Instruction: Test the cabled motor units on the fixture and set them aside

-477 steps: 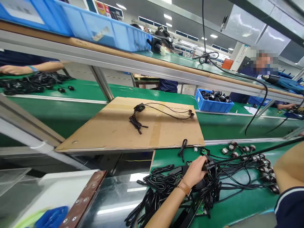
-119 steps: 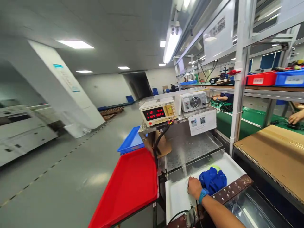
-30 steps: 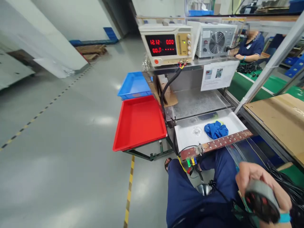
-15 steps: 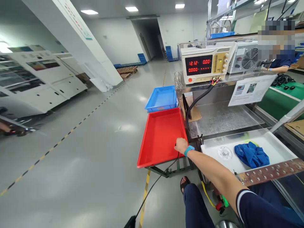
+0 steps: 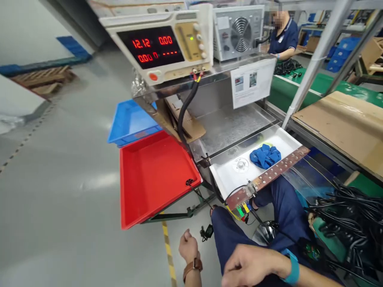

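Note:
My left hand (image 5: pixel 189 247), with a brown-strapped watch, is closed with the thumb uppermost, over the floor left of my knee. I see nothing in it. My right hand (image 5: pixel 248 263), with a blue wristband, is over my lap. Its fingers are loosely bent and apart from the thumb, partly cut off by the lower edge, with nothing visible in them. A black round cord end (image 5: pixel 189 182) rests at the near right corner of the red tray (image 5: pixel 149 167), its cord going over the rim. A small black adapter (image 5: pixel 208 231) is low down near my left leg.
A power supply (image 5: pixel 158 44) with red digits stands on the metal bench. Below is a white tray (image 5: pixel 223 179) with a blue cloth (image 5: pixel 265 156). Many black cords (image 5: pixel 356 227) lie at right. A blue tray (image 5: pixel 134 115) and a co-worker (image 5: pixel 285 34) are farther back.
My view has turned right. My right hand has come back from the red tray and let go of the black cord, whose end now lies at the tray's corner. My left hand has entered view.

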Available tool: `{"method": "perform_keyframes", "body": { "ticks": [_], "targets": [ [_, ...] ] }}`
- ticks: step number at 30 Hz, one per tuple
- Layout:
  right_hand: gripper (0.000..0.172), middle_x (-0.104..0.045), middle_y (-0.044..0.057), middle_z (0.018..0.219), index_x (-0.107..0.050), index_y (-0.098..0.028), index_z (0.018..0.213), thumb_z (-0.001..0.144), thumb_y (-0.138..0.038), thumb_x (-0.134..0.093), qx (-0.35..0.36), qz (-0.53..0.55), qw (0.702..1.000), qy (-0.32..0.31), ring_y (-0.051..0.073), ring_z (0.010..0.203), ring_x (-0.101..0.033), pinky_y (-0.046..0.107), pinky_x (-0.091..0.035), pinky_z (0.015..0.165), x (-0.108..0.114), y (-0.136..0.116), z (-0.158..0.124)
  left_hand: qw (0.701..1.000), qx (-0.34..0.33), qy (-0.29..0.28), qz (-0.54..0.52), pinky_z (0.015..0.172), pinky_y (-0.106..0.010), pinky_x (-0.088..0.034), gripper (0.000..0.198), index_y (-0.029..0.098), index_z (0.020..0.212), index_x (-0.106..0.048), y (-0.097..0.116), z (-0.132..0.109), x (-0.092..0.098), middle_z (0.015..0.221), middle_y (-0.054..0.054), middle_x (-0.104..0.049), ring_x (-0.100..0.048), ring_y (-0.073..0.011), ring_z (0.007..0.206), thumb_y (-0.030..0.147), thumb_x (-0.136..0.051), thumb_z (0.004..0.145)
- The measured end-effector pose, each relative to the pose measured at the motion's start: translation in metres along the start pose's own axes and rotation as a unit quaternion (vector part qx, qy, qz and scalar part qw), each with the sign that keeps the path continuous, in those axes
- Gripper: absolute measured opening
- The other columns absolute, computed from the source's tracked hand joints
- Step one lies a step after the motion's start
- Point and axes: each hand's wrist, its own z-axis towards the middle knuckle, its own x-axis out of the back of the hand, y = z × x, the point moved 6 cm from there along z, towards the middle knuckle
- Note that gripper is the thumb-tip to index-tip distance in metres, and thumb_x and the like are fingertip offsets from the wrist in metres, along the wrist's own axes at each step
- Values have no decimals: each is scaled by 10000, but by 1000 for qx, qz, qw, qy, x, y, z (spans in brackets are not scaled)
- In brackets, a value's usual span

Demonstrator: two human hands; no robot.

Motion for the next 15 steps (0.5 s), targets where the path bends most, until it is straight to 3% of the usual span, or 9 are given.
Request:
{"method": "perform_keyframes", "body": {
  "ticks": [2,4,6,8,9,10,13,15],
  "targets": [
    [639,-634,-11,729,-640,-157,989,757,-751,-686,-35,217,967,131,62,486,-501,175,-374,454,11,63,-35,997,-28,-62,-39,949,-467,-537,355,171,940,-666,20,-29,-22,1036,-157,-738,-687,-307,1031,409,-430,823],
    [628,-672,18,901,-570,-189,1081,754,-695,-745,-2,408,869,281,71,550,-558,183,-439,491,33,103,-51,985,-67,-140,-73,969,-429,-540,454,162,1067,-664,41,-65,-44,1188,-160,-721,-691,-276,1068,488,-422,864],
    [450,-671,52,989,-543,-180,1053,887,-573,-684,46,541,761,355,77,635,-604,190,-496,577,55,118,-52,970,-95,-207,-87,993,-427,-528,498,162,1104,-673,57,-103,-62,1192,-149,-730,-696,-271,1064,542,-454,867],
    [322,-652,68,926,-538,-155,951,1032,-461,-480,55,608,693,384,74,666,-612,183,-514,636,76,119,-43,958,-112,-252,-84,1015,-452,-507,490,152,1056,-702,69,-135,-78,1104,-139,-759,-694,-289,1042,550,-518,839],
    [345,-627,57,858,-526,-154,896,1071,-409,-373,36,605,690,396,68,649,-599,173,-508,639,87,118,-37,953,-117,-267,-79,1021,-466,-497,470,147,1032,-713,73,-148,-86,1067,-134,-768,-689,-300,1036,534,-558,814],
    [381,-589,36,783,-500,-160,843,1086,-365,-289,6,580,706,407,61,609,-572,161,-493,616,98,116,-32,950,-120,-279,-75,1020,-476,-492,446,144,1012,-721,76,-159,-93,1035,-127,-774,-684,-309,1026,507,-597,784],
    [389,-408,-45,598,-376,-192,733,1068,-239,-184,-82,459,788,402,47,444,-383,131,-368,479,129,113,-13,943,-118,-303,-73,977,-476,-517,394,136,974,-728,79,-176,-110,976,-118,-782,-689,-315,976,420,-652,712],
    [354,-322,-73,546,-332,-202,701,1032,-173,-209,-101,409,826,374,45,400,-254,132,-245,414,147,113,0,940,-107,-312,-86,914,-460,-556,379,129,981,-711,77,-178,-118,995,-136,-780,-707,-306,941,393,-614,727]
  ]
}}
